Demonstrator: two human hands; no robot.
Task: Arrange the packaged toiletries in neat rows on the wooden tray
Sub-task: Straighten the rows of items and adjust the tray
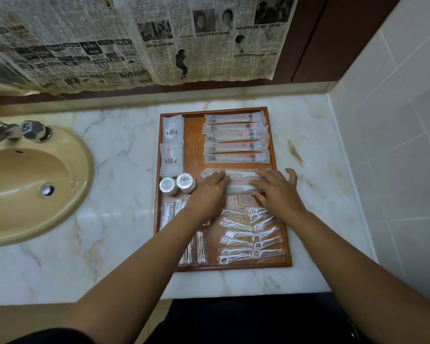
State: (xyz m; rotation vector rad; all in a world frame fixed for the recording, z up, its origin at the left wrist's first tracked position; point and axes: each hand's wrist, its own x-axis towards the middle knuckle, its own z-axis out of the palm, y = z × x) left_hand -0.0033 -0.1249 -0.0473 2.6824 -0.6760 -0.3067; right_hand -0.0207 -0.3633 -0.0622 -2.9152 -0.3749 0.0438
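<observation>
The wooden tray sits on the marble counter, right of the sink. Both hands lie across its middle on two packaged combs. The left hand rests flat on their left ends and the right hand on their right ends. The fingers are fairly straight and press down without gripping.

The step appears to be squaring the combs into a row between the toothbrush packets on the far side and the floss picks on the near side. To do it well, slide both ends together with light, even pressure so the combs end up parallel to the toothbrush packets. Keep the wrists lifted so they do not disturb the floss picks underneath.
</observation>
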